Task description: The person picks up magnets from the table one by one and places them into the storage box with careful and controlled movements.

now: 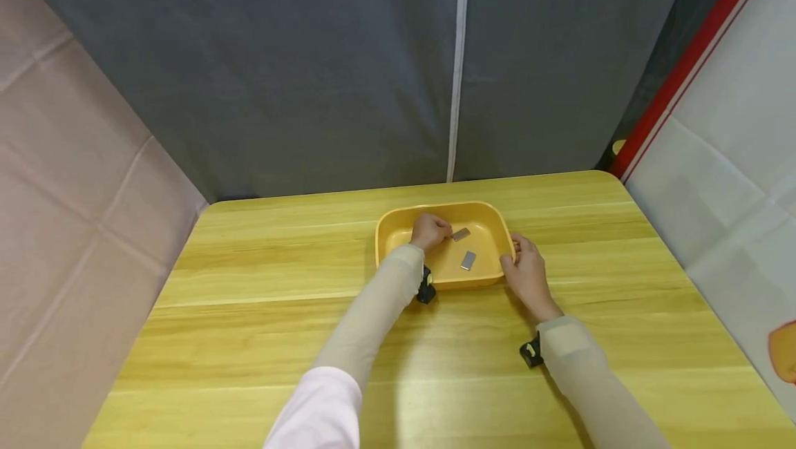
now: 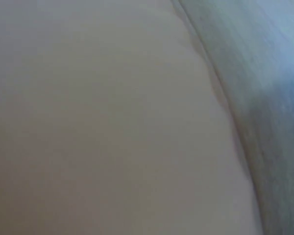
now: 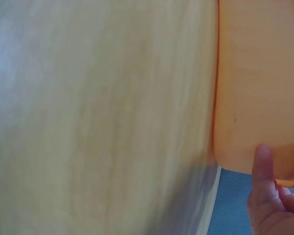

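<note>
A shallow yellow plastic basin [image 1: 404,220] with rounded corners stands on the wooden table. My left hand [image 1: 429,231] reaches inside it, fingers curled and fingertips pinching the left end of a small flat metallic piece [image 1: 461,234]. A second such piece [image 1: 468,260], silvery and rectangular, lies on the basin's floor a little nearer to me. At the basin's right end my right hand [image 1: 528,275] grips the rim. In the right wrist view the thumb [image 3: 262,164] overlaps the basin's orange-looking wall [image 3: 259,88]. The left wrist view is blurred and shows neither piece.
The wood-grain table [image 1: 280,283] extends on both sides of the basin. A dark grey curtain [image 1: 311,76] hangs behind its far edge. Pale cloth walls [image 1: 81,179] flank the table left and right. Black wrist cameras [image 1: 425,287] sit at both cuffs.
</note>
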Motion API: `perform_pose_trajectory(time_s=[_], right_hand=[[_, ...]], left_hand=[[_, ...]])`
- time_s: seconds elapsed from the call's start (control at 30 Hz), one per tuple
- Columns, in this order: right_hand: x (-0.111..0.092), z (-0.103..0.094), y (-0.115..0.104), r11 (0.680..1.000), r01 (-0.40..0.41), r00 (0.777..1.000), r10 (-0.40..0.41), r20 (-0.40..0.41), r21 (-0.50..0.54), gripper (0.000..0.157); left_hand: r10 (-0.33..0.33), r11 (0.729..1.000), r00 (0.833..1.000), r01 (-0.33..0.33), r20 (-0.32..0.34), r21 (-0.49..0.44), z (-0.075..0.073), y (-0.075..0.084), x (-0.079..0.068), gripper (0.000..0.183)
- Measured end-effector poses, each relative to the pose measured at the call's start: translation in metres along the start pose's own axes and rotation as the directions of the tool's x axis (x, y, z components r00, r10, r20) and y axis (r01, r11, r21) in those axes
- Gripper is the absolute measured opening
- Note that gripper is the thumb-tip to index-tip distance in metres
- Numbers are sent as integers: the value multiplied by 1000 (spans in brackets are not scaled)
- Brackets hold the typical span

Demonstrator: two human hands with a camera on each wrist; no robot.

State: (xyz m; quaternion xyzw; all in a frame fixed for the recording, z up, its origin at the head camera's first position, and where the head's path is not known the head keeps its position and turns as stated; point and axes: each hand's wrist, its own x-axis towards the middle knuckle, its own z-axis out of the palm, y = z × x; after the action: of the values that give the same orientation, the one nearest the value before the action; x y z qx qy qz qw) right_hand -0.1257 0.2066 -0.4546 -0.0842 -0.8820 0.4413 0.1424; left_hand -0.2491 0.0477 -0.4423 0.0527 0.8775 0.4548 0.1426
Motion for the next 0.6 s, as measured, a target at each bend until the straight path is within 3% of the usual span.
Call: perform_pose_trajectory(time_s=[0.43,0.6], right_hand=[[2,-1,2,998,60,997,-58,-41,28,42],[3,-2,2,998,62,997,-61,-48,18,43]], left_hand=[[36,998,999,-34,27,-43,-12,5,-5,13],[62,989,997,-56,40,-138,-23,7,-5,15]])
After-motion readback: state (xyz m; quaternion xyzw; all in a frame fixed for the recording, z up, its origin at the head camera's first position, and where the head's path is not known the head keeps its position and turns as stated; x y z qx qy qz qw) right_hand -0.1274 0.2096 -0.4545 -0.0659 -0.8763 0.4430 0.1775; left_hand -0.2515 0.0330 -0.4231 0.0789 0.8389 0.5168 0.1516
